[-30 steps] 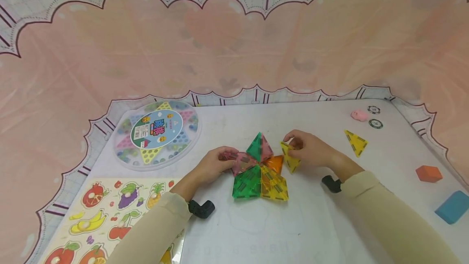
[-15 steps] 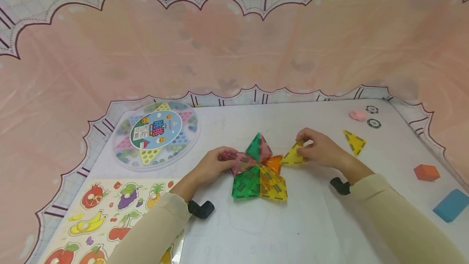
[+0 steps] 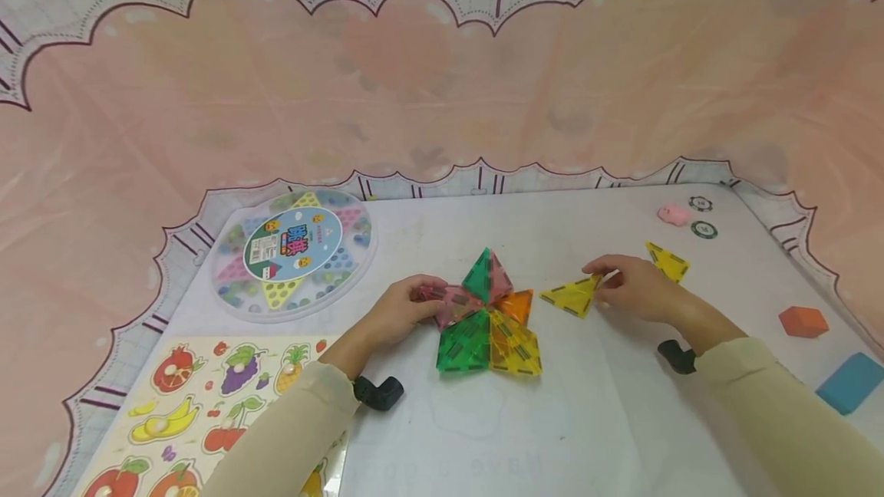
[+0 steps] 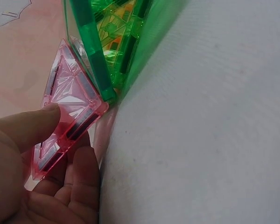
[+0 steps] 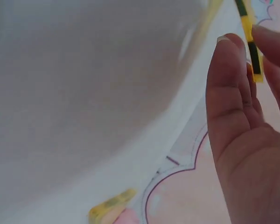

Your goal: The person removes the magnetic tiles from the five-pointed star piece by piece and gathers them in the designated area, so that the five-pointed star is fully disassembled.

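Observation:
My left hand pinches a pink triangular magnetic tile between thumb and fingers. This tile sits at the left of a star-like build of translucent magnetic tiles, its corner right against a green tile. Yellow, orange and upright-leaning green and pink tiles meet it at the centre. Right of the build, my right hand holds a yellow triangular magnetic tile by one corner, apart from the rest. The right wrist view shows this yellow tile edge-on between thumb and fingers.
Another yellow triangle tile lies behind my right hand, partly hidden. Further right are a pink pig figure, two round chips, an orange block and a blue block. A Chinese checkers set and fruit board lie left.
My right hand has carried the yellow tile rightward, away from the orange tile, and turned it from upright to pointing left. The left hand stays in place on the pink tile.

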A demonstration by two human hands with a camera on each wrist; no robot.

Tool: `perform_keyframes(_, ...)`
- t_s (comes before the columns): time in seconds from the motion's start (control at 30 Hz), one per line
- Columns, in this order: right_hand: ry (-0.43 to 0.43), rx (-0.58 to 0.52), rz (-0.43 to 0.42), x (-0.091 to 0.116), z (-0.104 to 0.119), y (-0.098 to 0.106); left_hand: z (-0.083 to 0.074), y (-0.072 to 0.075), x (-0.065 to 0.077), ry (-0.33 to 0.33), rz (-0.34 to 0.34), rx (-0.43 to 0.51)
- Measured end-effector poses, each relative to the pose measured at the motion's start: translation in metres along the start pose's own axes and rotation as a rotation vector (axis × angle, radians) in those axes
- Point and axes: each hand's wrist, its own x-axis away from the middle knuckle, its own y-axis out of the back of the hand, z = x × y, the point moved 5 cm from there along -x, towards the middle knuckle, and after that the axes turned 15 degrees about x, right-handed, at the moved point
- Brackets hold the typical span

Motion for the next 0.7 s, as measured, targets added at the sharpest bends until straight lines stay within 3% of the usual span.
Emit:
perform_keyframes(0.2,-0.006,-0.008,0.015,0.005,-0.008,-0.003,0.001,0.000,-0.001,0.008,0.007,0.022)
perform_keyframes(0.7,0.049,0.068,0.079,-0.001,0.012,-0.023,0.002,0.000,-0.001,0.004,0.010,0.029)
